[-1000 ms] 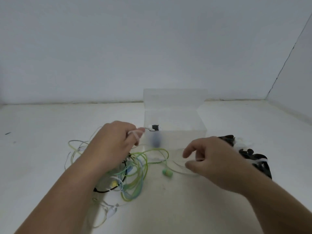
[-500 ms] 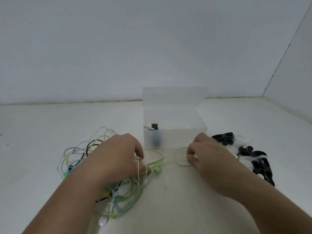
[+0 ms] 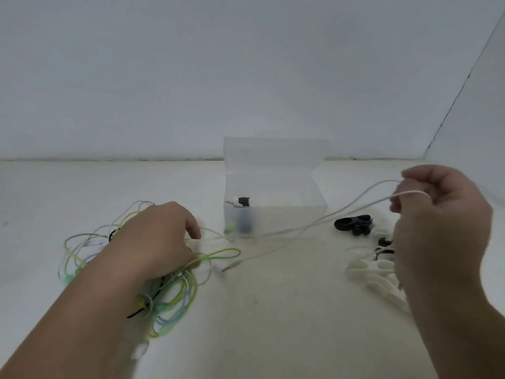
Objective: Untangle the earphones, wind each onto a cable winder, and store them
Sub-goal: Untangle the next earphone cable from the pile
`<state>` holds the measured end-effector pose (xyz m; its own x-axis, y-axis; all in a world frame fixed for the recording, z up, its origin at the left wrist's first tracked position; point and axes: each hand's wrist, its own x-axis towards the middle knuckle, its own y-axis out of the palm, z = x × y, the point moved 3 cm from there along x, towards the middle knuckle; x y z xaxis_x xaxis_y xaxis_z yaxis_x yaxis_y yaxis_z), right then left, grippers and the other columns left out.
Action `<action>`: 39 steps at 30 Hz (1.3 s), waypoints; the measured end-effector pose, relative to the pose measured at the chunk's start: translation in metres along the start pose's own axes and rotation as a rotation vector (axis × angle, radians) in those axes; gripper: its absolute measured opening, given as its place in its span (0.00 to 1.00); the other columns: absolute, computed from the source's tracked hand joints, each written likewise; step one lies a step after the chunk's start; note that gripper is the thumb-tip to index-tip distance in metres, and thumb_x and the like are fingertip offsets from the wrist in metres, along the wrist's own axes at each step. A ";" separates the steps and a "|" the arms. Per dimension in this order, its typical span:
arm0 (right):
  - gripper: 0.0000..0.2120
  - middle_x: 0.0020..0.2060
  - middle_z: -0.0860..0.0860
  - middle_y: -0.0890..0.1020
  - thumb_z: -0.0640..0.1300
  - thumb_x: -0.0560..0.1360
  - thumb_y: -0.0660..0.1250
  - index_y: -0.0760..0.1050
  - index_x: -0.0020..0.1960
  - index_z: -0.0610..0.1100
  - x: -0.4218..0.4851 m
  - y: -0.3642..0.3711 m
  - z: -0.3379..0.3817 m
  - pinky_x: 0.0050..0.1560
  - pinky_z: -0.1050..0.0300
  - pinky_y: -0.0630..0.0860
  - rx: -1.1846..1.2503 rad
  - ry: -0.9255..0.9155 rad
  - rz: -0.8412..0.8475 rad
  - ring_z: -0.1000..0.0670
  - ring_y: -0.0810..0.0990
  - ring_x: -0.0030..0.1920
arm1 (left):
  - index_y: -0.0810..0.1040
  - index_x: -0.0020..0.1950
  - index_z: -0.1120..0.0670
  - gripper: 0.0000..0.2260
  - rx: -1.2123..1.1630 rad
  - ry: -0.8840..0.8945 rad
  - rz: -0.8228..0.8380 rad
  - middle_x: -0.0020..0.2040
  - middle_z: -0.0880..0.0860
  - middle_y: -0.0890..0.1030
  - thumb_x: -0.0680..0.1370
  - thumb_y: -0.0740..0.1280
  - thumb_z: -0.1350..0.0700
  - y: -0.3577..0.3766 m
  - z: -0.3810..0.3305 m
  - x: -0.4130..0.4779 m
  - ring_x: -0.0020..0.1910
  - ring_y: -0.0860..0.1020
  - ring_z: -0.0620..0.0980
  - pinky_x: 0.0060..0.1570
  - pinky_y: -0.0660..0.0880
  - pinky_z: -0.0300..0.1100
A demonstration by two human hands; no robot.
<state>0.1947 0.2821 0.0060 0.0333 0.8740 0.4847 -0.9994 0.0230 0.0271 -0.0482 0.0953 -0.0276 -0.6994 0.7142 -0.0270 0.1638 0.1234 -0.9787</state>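
Now right hand (image 3: 437,228) pinches white cable (image 3: 328,218), slanting down-left to tangle (image 3: 175,296) gripped by left hand (image 3: 158,239).

A bare, studio-like corner is showing: plain white walls (image 3: 191,77) are meeting behind the clear box (image 3: 287,218), which is sitting on a white tabletop (image 3: 273,324).

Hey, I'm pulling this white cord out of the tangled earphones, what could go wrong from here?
The white cord in your right hand runs back into the tangle that your left hand holds; a harder pull may tighten a knot instead of freeing it. The cord also passes close in front of the clear box, so it might snag or nudge it. Your right arm hangs over the winders and may sweep them aside.
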 end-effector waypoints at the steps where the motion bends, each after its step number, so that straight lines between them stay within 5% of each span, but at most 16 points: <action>1: 0.12 0.30 0.51 0.77 0.35 0.73 0.61 0.77 0.42 0.51 0.003 -0.004 -0.002 0.31 0.66 0.71 0.025 0.035 -0.054 0.58 0.74 0.27 | 0.78 0.46 0.39 0.12 -0.003 -0.016 -0.008 0.38 0.41 0.73 0.68 0.76 0.50 0.000 0.002 0.001 0.38 0.72 0.40 0.35 0.68 0.39; 4: 0.09 0.31 0.52 0.79 0.40 0.72 0.61 0.77 0.41 0.52 0.011 -0.012 -0.004 0.32 0.57 0.71 -0.104 0.055 -0.080 0.56 0.73 0.26 | 0.80 0.44 0.41 0.09 -0.031 -0.057 -0.056 0.34 0.43 0.74 0.69 0.75 0.53 -0.001 0.007 0.003 0.36 0.73 0.42 0.33 0.67 0.40; 7: 0.06 0.36 0.54 0.81 0.41 0.73 0.67 0.81 0.45 0.51 0.008 -0.006 -0.015 0.31 0.61 0.68 -0.517 0.082 0.335 0.57 0.77 0.27 | 0.81 0.39 0.45 0.04 -0.140 -0.029 -0.171 0.29 0.43 0.73 0.73 0.74 0.50 -0.003 0.002 0.005 0.32 0.73 0.42 0.30 0.66 0.39; 9: 0.17 0.49 0.51 0.79 0.39 0.70 0.70 0.80 0.56 0.54 -0.005 0.001 -0.026 0.39 0.61 0.69 -0.825 0.068 0.614 0.50 0.79 0.44 | 0.81 0.36 0.48 0.12 -0.184 0.028 -0.249 0.25 0.46 0.73 0.78 0.70 0.46 -0.003 -0.007 0.002 0.29 0.73 0.45 0.30 0.66 0.40; 11: 0.30 0.60 0.52 0.71 0.35 0.68 0.68 0.73 0.68 0.56 -0.018 0.005 -0.022 0.51 0.63 0.66 -0.887 0.000 0.712 0.49 0.70 0.60 | 0.81 0.36 0.51 0.16 -0.171 0.094 -0.294 0.25 0.48 0.73 0.80 0.66 0.44 -0.004 -0.019 -0.004 0.30 0.74 0.48 0.30 0.67 0.42; 14: 0.29 0.58 0.62 0.75 0.31 0.69 0.66 0.75 0.63 0.58 -0.037 0.015 0.001 0.50 0.78 0.65 -0.589 -0.163 0.724 0.59 0.76 0.52 | 0.81 0.39 0.52 0.17 -0.164 0.172 -0.305 0.29 0.49 0.77 0.80 0.64 0.44 -0.003 -0.037 -0.010 0.35 0.77 0.51 0.37 0.71 0.45; 19: 0.12 0.47 0.63 0.84 0.48 0.72 0.71 0.80 0.56 0.56 -0.087 0.053 0.010 0.57 0.63 0.76 -0.250 -0.142 0.933 0.61 0.81 0.52 | 0.78 0.49 0.48 0.09 -0.208 0.268 -0.295 0.39 0.47 0.78 0.81 0.61 0.46 0.004 -0.063 -0.017 0.44 0.76 0.50 0.44 0.73 0.46; 21: 0.10 0.39 0.59 0.85 0.47 0.74 0.72 0.79 0.55 0.55 -0.093 0.065 0.009 0.48 0.66 0.77 -0.196 -0.047 0.954 0.61 0.83 0.43 | 0.73 0.52 0.44 0.02 -0.293 0.267 -0.297 0.35 0.47 0.74 0.81 0.62 0.51 0.006 -0.064 -0.018 0.39 0.75 0.49 0.39 0.72 0.45; 24: 0.06 0.29 0.52 0.84 0.40 0.76 0.69 0.82 0.49 0.48 -0.080 0.071 0.011 0.37 0.69 0.74 -0.137 0.153 0.978 0.57 0.81 0.31 | 0.68 0.55 0.41 0.09 -0.380 0.266 -0.323 0.33 0.48 0.73 0.80 0.65 0.54 0.006 -0.058 -0.019 0.34 0.72 0.48 0.34 0.68 0.45; 29: 0.12 0.34 0.48 0.78 0.46 0.76 0.68 0.83 0.39 0.40 -0.075 0.074 0.014 0.45 0.50 0.78 0.031 0.531 1.231 0.47 0.77 0.36 | 0.67 0.59 0.42 0.13 -0.423 0.313 -0.327 0.33 0.46 0.70 0.79 0.65 0.55 0.002 -0.059 -0.021 0.32 0.71 0.43 0.32 0.65 0.41; 32: 0.13 0.37 0.48 0.81 0.56 0.70 0.70 0.83 0.38 0.46 -0.087 0.077 0.008 0.45 0.51 0.72 0.010 0.454 1.305 0.48 0.74 0.39 | 0.65 0.62 0.41 0.18 -0.433 0.318 -0.302 0.33 0.44 0.69 0.78 0.64 0.60 0.002 -0.063 -0.023 0.29 0.69 0.40 0.30 0.63 0.35; 35: 0.16 0.36 0.44 0.80 0.53 0.76 0.69 0.79 0.33 0.47 -0.087 0.076 0.002 0.49 0.42 0.75 0.102 0.399 1.212 0.46 0.76 0.39 | 0.67 0.63 0.41 0.20 -0.406 0.302 -0.320 0.34 0.44 0.69 0.77 0.65 0.60 0.002 -0.062 -0.020 0.32 0.70 0.41 0.32 0.63 0.36; 39: 0.11 0.33 0.41 0.80 0.43 0.71 0.66 0.73 0.31 0.41 -0.059 0.055 -0.003 0.43 0.48 0.81 0.489 0.641 0.815 0.44 0.80 0.34 | 0.74 0.58 0.42 0.12 -0.197 0.256 -0.392 0.35 0.43 0.72 0.76 0.70 0.46 -0.003 -0.052 -0.022 0.40 0.73 0.45 0.41 0.67 0.42</action>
<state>0.1377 0.2338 -0.0240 -0.7747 0.6321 -0.0164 -0.6042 -0.7324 0.3140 0.0024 0.1151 -0.0133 -0.5454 0.7312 0.4097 0.0684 0.5260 -0.8477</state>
